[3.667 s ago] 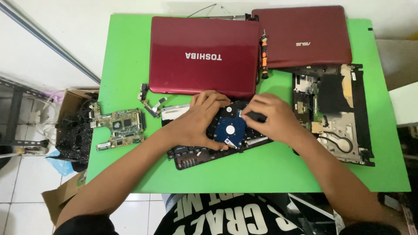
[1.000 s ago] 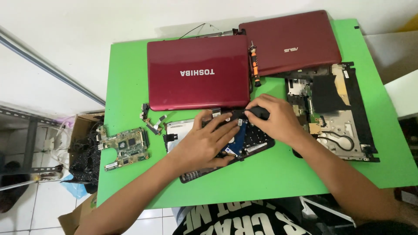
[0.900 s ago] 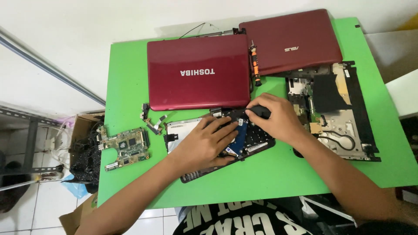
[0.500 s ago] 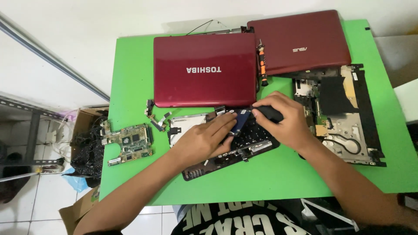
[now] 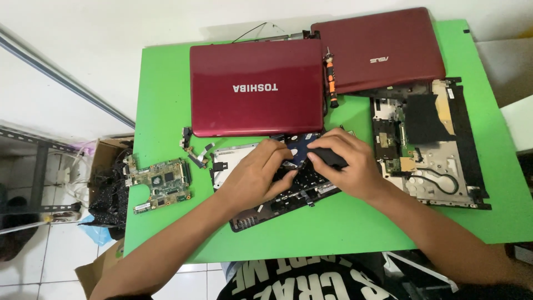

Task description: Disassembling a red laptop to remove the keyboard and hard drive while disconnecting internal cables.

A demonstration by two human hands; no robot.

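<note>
Far left of both hands: small green bare circuit board (image 5: 158, 184) at edge of green table (image 5: 166, 111). Left hand (image 5: 260, 178): fingers loosely curled, pressing down on black opened laptop base (image 5: 283, 197). Between fingertips: blue-labelled drive (image 5: 297, 151), half hidden. Right hand (image 5: 347, 166): closed over small black part (image 5: 327, 157). Beyond hands: closed red laptop (image 5: 256, 87), orange-handled screwdriver (image 5: 331, 83). Right: stripped grey laptop chassis (image 5: 427, 144).
</note>
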